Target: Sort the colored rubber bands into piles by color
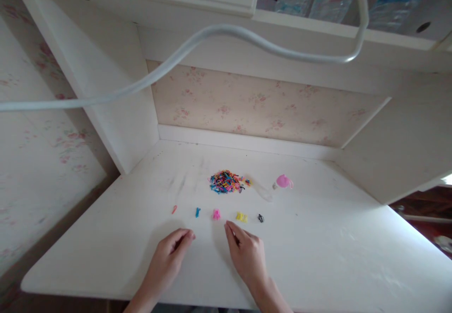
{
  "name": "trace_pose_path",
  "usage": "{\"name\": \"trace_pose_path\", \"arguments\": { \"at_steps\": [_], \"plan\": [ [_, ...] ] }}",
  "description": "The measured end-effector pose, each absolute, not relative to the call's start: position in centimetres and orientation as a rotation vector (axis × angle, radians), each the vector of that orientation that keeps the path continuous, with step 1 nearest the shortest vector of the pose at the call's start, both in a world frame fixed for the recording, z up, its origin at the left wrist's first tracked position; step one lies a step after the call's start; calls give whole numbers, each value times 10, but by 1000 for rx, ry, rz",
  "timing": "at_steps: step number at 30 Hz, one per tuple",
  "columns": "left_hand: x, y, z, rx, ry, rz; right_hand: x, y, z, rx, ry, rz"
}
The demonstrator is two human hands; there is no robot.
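Multicoloured elastic bands in a loose pile (pixel 225 182) form the reference point on the white tabletop (pixel 328 256). The pile is a low, irregular mound of thin, tangled loops in blue, black, orange, pink and yellow. Sorted groups lie in a row on the person's side of the pile. Nearer than the pile and to its left: one orange band (pixel 174 209), a narrow loop, then a small blue cluster (pixel 197 212). Directly nearer than the pile, slightly left of its centre: a compact pink cluster (pixel 216 214). Nearer and to its right: a squarish yellow cluster (pixel 241 217), then a few black bands (pixel 260 218) in open, rounded loops.

Just right of the pile lies a translucent, elongated container (pixel 261 190), with a few bands at its pile-side end. Farther right is a rounded, glossy pink cap (pixel 284 181) with a pale neck.

Left hand (pixel 170 252): nearer than the pile and to its left, nearest the blue cluster; fingers curled, thumb against forefinger, grip narrow. Right hand (pixel 249 252): nearer than the pile and to its right, fingertips just beside the pink and yellow clusters; thumb and forefinger pinched narrow. Whether either pinch contains a band cannot be determined.
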State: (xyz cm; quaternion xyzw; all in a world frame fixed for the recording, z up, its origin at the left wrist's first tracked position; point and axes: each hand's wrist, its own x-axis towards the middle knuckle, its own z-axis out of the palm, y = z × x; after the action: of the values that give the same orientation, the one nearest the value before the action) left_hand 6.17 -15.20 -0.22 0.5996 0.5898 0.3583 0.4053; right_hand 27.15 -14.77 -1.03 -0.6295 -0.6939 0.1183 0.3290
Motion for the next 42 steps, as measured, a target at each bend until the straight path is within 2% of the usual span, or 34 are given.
{"name": "trace_pose_path", "arguments": {
  "at_steps": [10,16,24,42],
  "plan": [
    [55,-151,-10,1415,1495,993,242,-113,6,-1913,-2195,18],
    [51,-147,-17,1319,1488,1054,252,-109,15,-1903,-2207,51],
    [52,-148,-24,1172,1405,1078,278,-52,32,-2242,-2146,74],
    [51,-147,-24,1183,1386,1044,283,-24,24,-2216,-2262,17]
  ]
}}
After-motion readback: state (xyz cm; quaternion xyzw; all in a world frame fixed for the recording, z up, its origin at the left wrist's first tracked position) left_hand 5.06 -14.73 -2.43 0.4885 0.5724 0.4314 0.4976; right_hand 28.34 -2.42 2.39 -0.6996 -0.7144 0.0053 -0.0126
